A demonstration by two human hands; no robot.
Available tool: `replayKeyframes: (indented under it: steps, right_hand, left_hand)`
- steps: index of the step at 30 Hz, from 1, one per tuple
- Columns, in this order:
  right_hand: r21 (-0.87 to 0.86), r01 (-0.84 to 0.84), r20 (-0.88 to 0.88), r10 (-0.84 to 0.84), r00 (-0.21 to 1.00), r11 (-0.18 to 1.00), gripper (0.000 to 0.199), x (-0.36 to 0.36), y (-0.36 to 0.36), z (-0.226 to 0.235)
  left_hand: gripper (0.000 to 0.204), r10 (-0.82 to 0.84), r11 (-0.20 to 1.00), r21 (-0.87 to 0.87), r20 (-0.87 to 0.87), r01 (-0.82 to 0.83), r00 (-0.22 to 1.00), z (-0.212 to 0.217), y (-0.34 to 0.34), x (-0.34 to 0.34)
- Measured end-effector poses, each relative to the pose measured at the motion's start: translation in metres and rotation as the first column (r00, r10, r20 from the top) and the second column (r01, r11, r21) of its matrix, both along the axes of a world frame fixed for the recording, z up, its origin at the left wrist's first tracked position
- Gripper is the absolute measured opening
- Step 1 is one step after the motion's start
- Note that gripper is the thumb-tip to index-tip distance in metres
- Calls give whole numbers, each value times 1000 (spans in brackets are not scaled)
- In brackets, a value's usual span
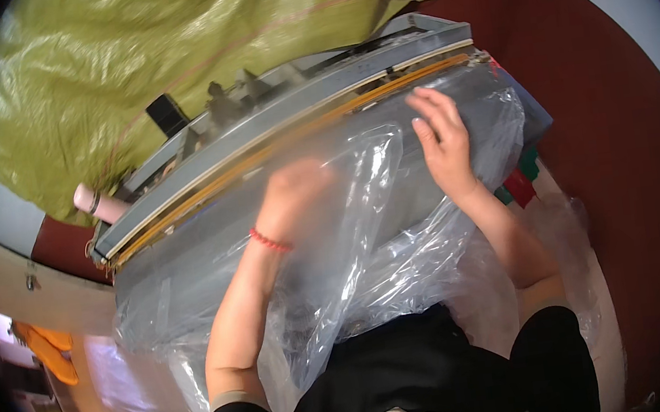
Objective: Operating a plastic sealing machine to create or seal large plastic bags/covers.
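Note:
Clear plastic sheeting (378, 164) spreads over a grey work surface (190, 263) in front of me and hangs toward my body. My left hand (296, 197), with a red beaded bracelet (270, 240) at the wrist, is over the sheeting left of a raised fold. Motion smears its fingers, so their grip cannot be made out. Farther right, my right hand (447, 148) is above the surface with its fingers apart and nothing in them. Just beyond both hands runs a long grey metal bar machine (285, 101) with an orange-yellow strip (351, 106) along its near side.
A large yellow-green woven sheet (204, 33) fills the far side. A black phone-like object (166, 115) and a pink cylinder (99, 201) rest at the machine's far left. Orange items (49, 352) show at the lower left. Dark red floor (619, 173) lies to the right.

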State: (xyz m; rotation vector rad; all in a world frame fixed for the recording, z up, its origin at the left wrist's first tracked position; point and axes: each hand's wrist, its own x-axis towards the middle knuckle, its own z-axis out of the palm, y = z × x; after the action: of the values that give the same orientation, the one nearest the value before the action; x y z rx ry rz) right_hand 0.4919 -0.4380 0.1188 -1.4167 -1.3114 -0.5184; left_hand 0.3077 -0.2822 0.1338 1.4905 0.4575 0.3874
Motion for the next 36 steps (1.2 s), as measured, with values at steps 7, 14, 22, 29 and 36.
replayKeyframes:
  steps: [7,14,22,29,36]
  right_hand:
    - [298,-606,-937,348,-38,737,59,-32,-7,-17]
    - [-222,-405,-869,8,494,887,27,19,4,-16]
    - [-448,714,228,-704,673,537,15,197,-81,-86]
    - [-402,869,108,-927,358,289,17,225,-115,-86]
    - [-344,930,484,-826,290,125,22,273,-106,-129]
  left_hand:
    - [10,70,985,155,31,-74,997,-2,0,4]
    - [11,-91,774,605,-187,187,978,-22,33,-5]
    - [5,-109,948,192,-556,255,824,-44,94,-95]
    - [4,-36,899,347,-550,267,834,-53,103,-129]
    - [31,240,966,-94,-6,-240,971,-15,66,-163]
